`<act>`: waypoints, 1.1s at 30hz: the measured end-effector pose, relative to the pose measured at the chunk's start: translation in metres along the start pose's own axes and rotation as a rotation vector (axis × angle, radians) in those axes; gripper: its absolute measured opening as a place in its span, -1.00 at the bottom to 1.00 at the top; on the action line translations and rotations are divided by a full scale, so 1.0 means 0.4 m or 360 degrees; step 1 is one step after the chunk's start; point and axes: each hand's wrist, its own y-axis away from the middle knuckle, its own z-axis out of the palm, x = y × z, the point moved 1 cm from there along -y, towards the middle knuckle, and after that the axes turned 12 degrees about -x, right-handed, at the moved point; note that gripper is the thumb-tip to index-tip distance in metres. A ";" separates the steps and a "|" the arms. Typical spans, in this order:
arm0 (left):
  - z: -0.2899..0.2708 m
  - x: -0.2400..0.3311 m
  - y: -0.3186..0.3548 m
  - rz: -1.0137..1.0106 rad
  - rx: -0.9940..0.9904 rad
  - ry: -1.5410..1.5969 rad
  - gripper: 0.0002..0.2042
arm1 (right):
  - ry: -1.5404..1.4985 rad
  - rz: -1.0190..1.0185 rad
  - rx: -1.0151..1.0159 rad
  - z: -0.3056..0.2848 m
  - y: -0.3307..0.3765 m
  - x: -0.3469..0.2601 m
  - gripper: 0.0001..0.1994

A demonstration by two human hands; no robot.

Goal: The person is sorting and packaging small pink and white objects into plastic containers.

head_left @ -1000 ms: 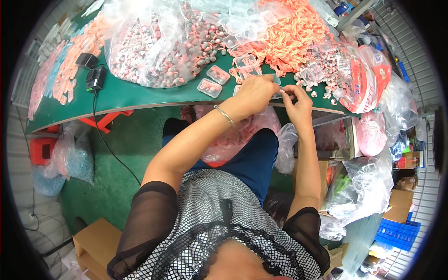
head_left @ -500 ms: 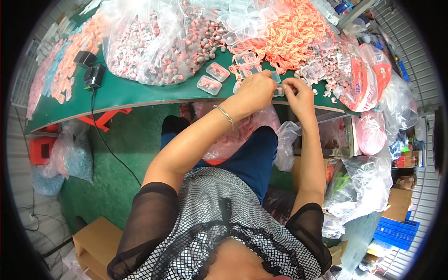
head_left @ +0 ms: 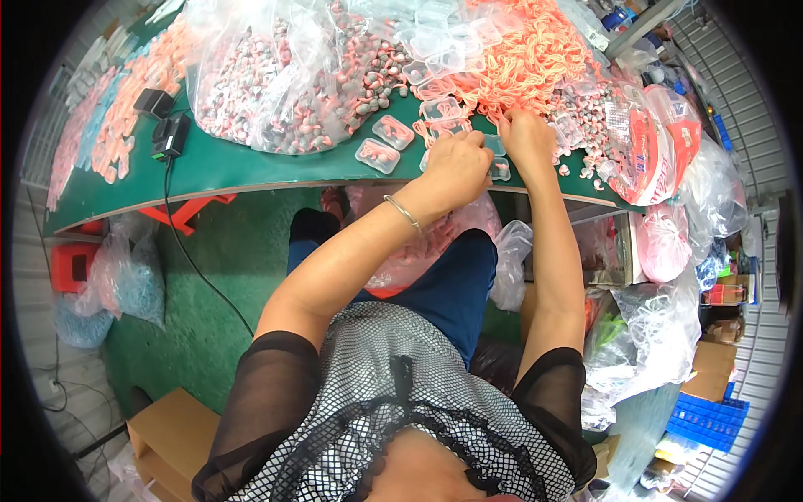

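My left hand [head_left: 457, 170] is closed above the near edge of the green table [head_left: 276, 166], fingers curled inward; what it holds is hidden. Beside its fingertips lies a small clear plastic box [head_left: 499, 170]. My right hand [head_left: 529, 142] reaches to the near edge of a heap of orange cords [head_left: 527, 58], its fingertips pinched together at the strands. Whether a cord is between them is too small to tell. Left of my left hand are two clear boxes with pink-orange pieces inside, the nearer box [head_left: 378, 156] and the farther box [head_left: 392, 131].
A large clear bag [head_left: 259, 92] of grey-and-pink beads fills the table's middle. Loose small pieces [head_left: 585, 125] and a red-and-white bag [head_left: 657, 151] lie at right. Stacked clear boxes [head_left: 443, 42] stand behind. A black charger [head_left: 170, 138] with a cable sits at left.
My right hand has moved away from my left hand, up to the orange cords. My left hand has lowered slightly toward me, staying closed.
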 end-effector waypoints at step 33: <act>0.006 -0.003 0.015 0.0027 0.0083 0.0037 -0.80 | -0.0674 -0.0561 0.0101 -0.046 0.144 0.034 -0.82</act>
